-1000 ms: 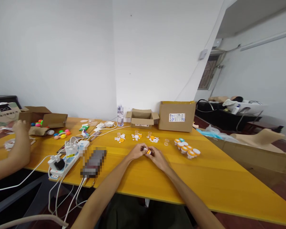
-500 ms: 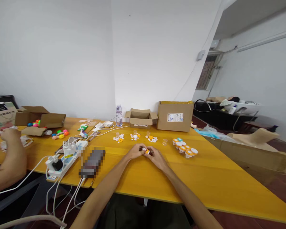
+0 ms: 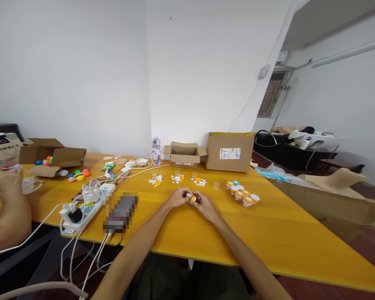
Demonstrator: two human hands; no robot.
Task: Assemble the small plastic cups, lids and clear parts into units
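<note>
Between my two hands is a small round container (image 3: 192, 198) with white and orange parts, partly covered by fingers. My left hand (image 3: 179, 197) is closed on its left side, and my right hand (image 3: 205, 205) grips it from the right. Both hands are just above the table's middle. Beyond them lie three small groups of loose white and orange discs (image 3: 177, 179), each with a clear cup beside it. A clear ring-like piece (image 3: 216, 185) lies to their right. Farther right stands a cluster of similar small containers (image 3: 242, 193) with orange, white and teal tops.
An open cardboard box (image 3: 184, 156) and a larger closed one (image 3: 229, 152) stand against the wall beside a bottle (image 3: 156, 151). At left are a power strip (image 3: 87, 210) with cables, a blurred dark device (image 3: 121, 213), colourful balls (image 3: 78, 175) and a co-worker's arm (image 3: 12, 204).
My hands stay in nearly the same place, still holding the small container. The co-worker's hand and arm at the far left have shifted slightly.
</note>
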